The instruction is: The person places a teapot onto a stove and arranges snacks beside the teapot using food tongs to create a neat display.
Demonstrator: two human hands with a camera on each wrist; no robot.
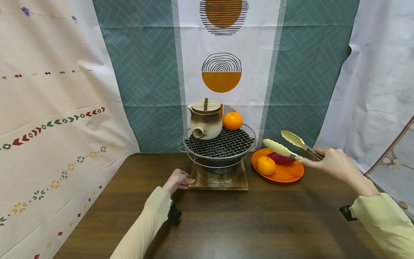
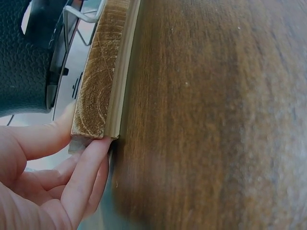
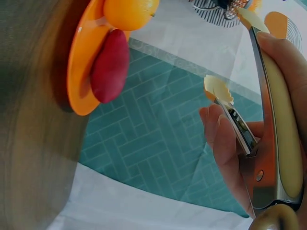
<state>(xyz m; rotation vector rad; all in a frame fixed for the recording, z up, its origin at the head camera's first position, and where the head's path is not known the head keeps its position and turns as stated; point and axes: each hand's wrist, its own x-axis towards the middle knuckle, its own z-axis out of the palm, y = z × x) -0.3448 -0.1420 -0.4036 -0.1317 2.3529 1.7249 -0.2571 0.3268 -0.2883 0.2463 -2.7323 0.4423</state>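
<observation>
My left hand (image 1: 178, 180) pinches the front left corner of a wooden board (image 1: 233, 183); in the left wrist view the thumb lies on its upper side and fingers touch its edge. On the board stands a small round grill (image 1: 223, 144) with a wire mesh top. My right hand (image 1: 336, 163) holds tongs (image 1: 299, 157) with cream tips, their arms spread apart and nothing between them. Below the tongs, an orange plate (image 1: 284, 176) bears a mandarin (image 1: 266, 165) and a dark red sweet potato (image 3: 111, 67).
On the mesh, a clay teapot (image 1: 207, 122) with a wooden lid and side handle sits at the left, beside another mandarin (image 1: 233, 121). A patterned cloth (image 1: 148, 72) hangs behind the brown table (image 1: 226, 223), and other cloths hang at both sides.
</observation>
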